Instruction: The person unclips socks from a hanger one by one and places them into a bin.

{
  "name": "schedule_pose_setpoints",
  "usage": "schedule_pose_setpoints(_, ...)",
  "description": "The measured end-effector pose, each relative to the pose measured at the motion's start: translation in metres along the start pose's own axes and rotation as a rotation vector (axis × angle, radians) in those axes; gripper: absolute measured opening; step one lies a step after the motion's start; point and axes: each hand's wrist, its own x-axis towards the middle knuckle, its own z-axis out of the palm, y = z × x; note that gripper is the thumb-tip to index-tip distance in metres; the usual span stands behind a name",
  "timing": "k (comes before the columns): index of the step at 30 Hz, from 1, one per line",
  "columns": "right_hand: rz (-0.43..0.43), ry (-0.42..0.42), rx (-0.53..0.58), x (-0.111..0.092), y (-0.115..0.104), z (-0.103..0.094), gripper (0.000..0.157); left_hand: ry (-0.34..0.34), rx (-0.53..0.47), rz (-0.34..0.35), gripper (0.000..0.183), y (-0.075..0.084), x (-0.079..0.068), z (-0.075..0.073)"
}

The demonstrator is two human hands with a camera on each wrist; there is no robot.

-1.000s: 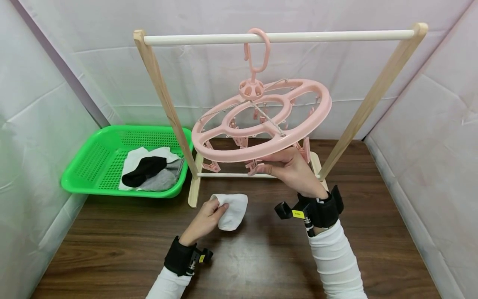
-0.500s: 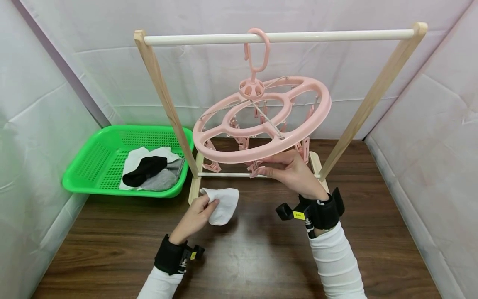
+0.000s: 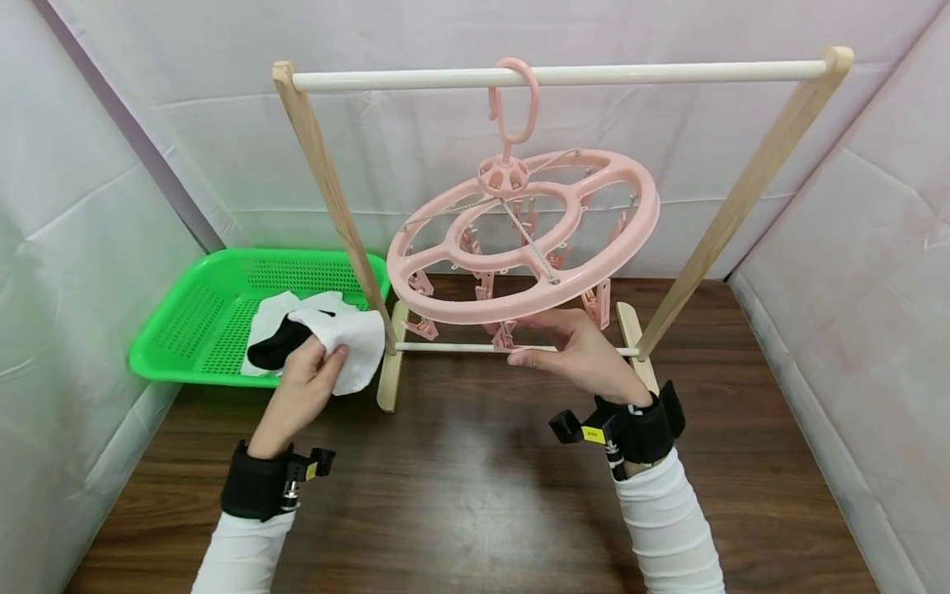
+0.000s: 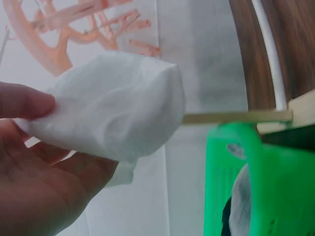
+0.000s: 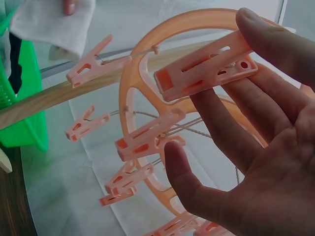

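Note:
My left hand (image 3: 304, 388) pinches a small white sock (image 3: 356, 342) between thumb and fingers, at the front right corner of the green basket (image 3: 185, 379). In the left wrist view the sock (image 4: 118, 103) spreads out from the fingertips, its end rounded. My right hand (image 3: 582, 351) is at the front of a round pink clip hanger (image 3: 445, 311). It pinches a pink clothespin (image 5: 202, 69) that hangs from the ring, thumb on one side and fingers behind. In the head view the ring hides part of the right fingers.
The hanger's hook (image 3: 515, 99) hangs on the white rod (image 3: 668, 74) of a wooden stand (image 3: 742, 198). Other clothespins (image 3: 596, 304) dangle around the tilted ring. A black sock (image 3: 275, 346) and other white cloth (image 3: 267, 318) lie in the basket. Wood-grain table (image 3: 475, 511) underneath.
My left hand has carried the white sock leftward from the front of the stand to the basket's corner, over its contents. The right hand stays at the hanger's front.

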Motion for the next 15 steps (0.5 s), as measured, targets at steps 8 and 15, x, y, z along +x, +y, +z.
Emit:
schedule_pose_setpoints(8, -0.014, -0.037, 0.0, -0.004, 0.007, -0.003, 0.028, -0.046, 0.057, -0.012, 0.008, -0.003, 0.005, -0.015)
schedule_pose_setpoints(15, 0.024, -0.018, -0.007, -0.013, 0.015, -0.005, 0.041, -0.126, -0.019, -0.094, 0.038, -0.009, 0.015, -0.029)
